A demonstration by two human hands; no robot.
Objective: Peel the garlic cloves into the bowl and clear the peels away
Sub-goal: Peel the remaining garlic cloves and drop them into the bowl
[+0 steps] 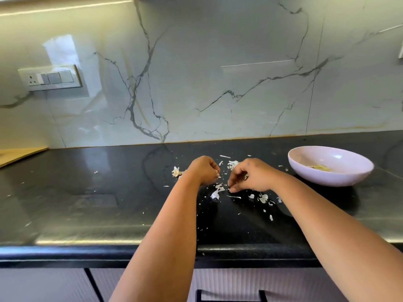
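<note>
On the left of the black counter (87, 182) a clump of peel (176, 171) lies just beside the left hand (204, 170), which is curled knuckles-up around bits of white peel showing at its fingertips. Next to it, the right hand (248, 176) reaches down with bent fingers pinching a peel scrap among the scattered peels (218, 191). Farther right stands the bowl (330, 165) with peeled garlic (320, 167) inside.

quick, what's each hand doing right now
Left hand: fingers curled, apparently gripping bits of garlic peel.
Right hand: fingertips pinching a bit of peel on the counter.
</note>
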